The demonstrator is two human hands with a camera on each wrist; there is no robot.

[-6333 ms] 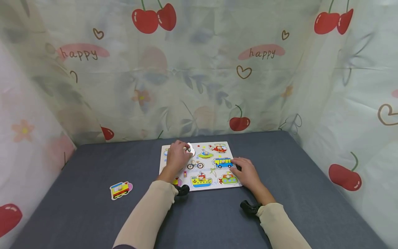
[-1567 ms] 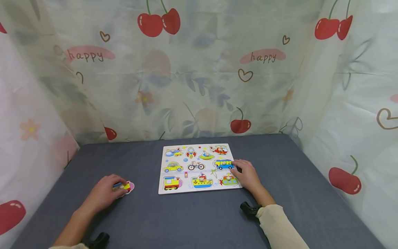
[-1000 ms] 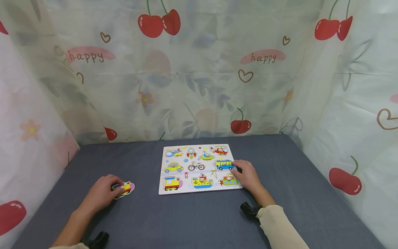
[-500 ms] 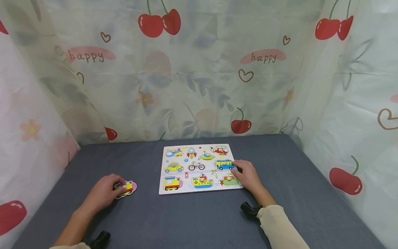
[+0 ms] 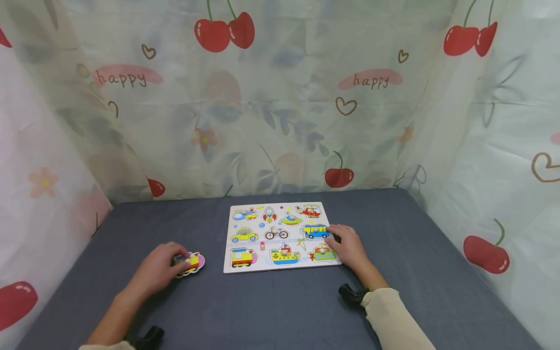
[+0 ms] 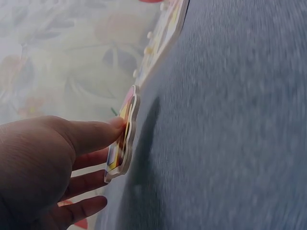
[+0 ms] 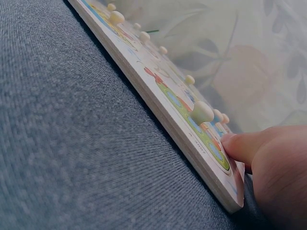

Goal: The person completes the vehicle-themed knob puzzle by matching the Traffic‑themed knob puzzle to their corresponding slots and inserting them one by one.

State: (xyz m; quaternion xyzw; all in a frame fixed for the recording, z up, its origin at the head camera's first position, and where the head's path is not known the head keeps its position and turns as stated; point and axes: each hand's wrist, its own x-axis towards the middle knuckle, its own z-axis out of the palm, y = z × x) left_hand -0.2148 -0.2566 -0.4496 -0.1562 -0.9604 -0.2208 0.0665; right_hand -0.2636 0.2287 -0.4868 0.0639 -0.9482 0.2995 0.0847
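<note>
A wooden train puzzle piece (image 5: 197, 262), red and yellow with a pink front, is pinched between thumb and fingers of my left hand (image 5: 150, 272). In the left wrist view the piece (image 6: 125, 129) is tilted, with its shadow on the cloth beside it. To its right lies the white knobbed puzzle board (image 5: 262, 263). A train picture (image 5: 242, 258) without a visible knob fills its near left corner. My right hand (image 5: 348, 248) rests at the board's right edge, thumb and a finger touching the top near the blue bus (image 5: 315, 231) and green submarine (image 5: 322, 253).
Other vehicle pieces with knobs sit in the board, among them a boat (image 5: 284, 255), a bicycle (image 5: 276, 234) and a helicopter (image 5: 308, 211). Dark grey cloth (image 5: 280, 311) covers the table. Patterned curtains (image 5: 280, 121) stand behind and at both sides.
Earlier my left hand was at the board with a white-looking piece; the rocket now shows there. It then took hold of the train piece and has moved it slightly right. My right hand stays put.
</note>
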